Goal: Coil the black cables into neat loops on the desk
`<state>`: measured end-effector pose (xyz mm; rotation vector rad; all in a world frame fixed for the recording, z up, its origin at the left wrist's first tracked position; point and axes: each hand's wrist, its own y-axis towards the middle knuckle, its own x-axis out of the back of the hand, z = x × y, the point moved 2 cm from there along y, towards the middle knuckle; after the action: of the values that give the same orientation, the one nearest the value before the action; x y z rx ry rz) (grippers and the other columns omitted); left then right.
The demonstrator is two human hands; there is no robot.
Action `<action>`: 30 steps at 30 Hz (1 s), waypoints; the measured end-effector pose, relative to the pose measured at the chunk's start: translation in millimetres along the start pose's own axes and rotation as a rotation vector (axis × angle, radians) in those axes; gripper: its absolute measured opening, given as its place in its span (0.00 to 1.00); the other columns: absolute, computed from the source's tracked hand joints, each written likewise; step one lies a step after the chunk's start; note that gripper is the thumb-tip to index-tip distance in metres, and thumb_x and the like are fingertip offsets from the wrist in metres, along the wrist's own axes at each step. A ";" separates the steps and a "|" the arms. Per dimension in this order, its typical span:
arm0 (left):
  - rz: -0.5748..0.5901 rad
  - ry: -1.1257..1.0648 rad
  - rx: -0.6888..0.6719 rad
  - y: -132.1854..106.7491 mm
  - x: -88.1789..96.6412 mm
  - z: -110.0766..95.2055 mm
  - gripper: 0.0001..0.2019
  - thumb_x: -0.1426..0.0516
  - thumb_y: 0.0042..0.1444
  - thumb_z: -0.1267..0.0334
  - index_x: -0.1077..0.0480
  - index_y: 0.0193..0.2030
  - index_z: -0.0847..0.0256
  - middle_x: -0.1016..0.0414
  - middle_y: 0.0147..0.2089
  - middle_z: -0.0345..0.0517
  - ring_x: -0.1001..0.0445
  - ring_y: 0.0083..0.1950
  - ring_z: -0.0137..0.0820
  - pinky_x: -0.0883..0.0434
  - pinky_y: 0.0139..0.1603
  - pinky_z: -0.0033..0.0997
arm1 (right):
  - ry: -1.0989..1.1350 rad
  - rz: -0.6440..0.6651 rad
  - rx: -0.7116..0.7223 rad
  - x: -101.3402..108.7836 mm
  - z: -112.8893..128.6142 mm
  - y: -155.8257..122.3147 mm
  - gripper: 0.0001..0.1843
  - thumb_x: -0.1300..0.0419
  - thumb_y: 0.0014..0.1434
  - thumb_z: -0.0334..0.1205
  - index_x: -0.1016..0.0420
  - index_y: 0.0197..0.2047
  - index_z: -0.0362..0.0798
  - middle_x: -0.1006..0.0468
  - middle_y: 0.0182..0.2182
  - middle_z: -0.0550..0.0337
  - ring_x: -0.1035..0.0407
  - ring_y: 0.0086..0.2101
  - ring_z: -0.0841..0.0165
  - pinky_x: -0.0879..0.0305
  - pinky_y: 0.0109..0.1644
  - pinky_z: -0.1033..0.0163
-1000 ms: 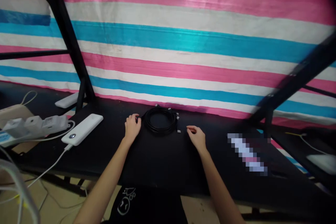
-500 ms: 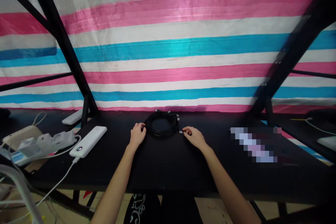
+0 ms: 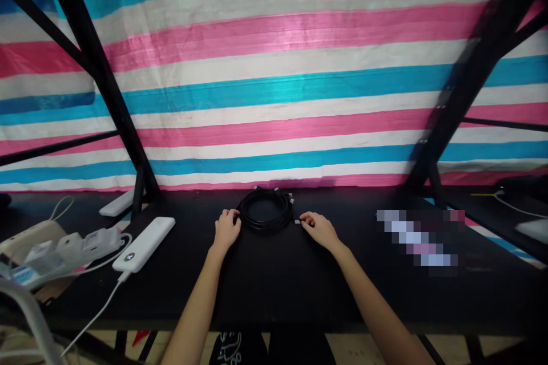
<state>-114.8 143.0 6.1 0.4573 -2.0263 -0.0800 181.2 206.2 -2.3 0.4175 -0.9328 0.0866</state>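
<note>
A coil of black cable (image 3: 266,227) lies on the black table (image 3: 274,285), and several silver-tipped plugs (image 3: 291,201) stick out along its far and right sides. At the coil's left edge is my left hand (image 3: 226,231), its fingers curled and the thumb close to the forefinger around a dark bit of the cable. On the right, my right hand (image 3: 320,229) rests low over the table with bent fingers. Its thumb and forefinger close at the black end of a plug (image 3: 297,222) whose silver tip points toward the coil. The fingers partly hide what each hand grips.
To the left lie a white power bank (image 3: 143,245) with a white cord, a power strip with chargers (image 3: 71,251) and another white device (image 3: 117,202). A blurred-out object (image 3: 419,239) is at right. Black slanted posts (image 3: 124,120) flank the striped sheet (image 3: 278,91) behind.
The view has tilted up slightly, so the table sits lower in the picture. Both hands and the cable coil keep nearly the same places relative to each other.
</note>
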 end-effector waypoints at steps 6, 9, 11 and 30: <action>0.003 0.003 0.001 0.3 -1.4 1.4 0.12 0.50 0.57 0.66 0.33 0.47 0.58 0.32 0.48 0.50 0.31 0.52 0.38 0.36 0.50 0.40 | -0.008 0.008 0.000 -1.4 -1.4 0.4 0.10 0.45 0.54 0.37 0.25 0.38 0.49 0.25 0.29 0.61 0.33 0.32 0.68 0.42 0.35 0.65; 0.010 0.005 0.001 0.6 -1.6 1.6 0.12 0.50 0.57 0.66 0.33 0.47 0.58 0.33 0.49 0.50 0.31 0.52 0.39 0.37 0.50 0.41 | -0.011 0.013 -0.007 -2.3 -2.3 0.7 0.11 0.45 0.54 0.37 0.25 0.39 0.50 0.25 0.29 0.61 0.33 0.32 0.68 0.42 0.35 0.65; 0.014 0.008 -0.001 0.8 -1.5 1.5 0.12 0.50 0.57 0.66 0.33 0.47 0.58 0.33 0.49 0.50 0.31 0.52 0.39 0.36 0.49 0.41 | -0.012 0.012 -0.010 -2.7 -2.6 0.8 0.11 0.46 0.54 0.38 0.25 0.39 0.50 0.25 0.29 0.61 0.33 0.33 0.67 0.43 0.35 0.65; 0.012 0.030 -0.007 0.0 0.0 -0.7 0.12 0.50 0.58 0.65 0.33 0.48 0.58 0.33 0.48 0.50 0.31 0.50 0.39 0.36 0.50 0.41 | -0.010 0.023 -0.027 1.5 2.5 1.0 0.10 0.44 0.54 0.37 0.24 0.38 0.50 0.25 0.29 0.62 0.33 0.32 0.69 0.42 0.35 0.65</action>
<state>-114.2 143.1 6.4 0.4394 -1.9981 -0.0725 180.0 206.0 0.6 0.3826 -0.9477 0.0932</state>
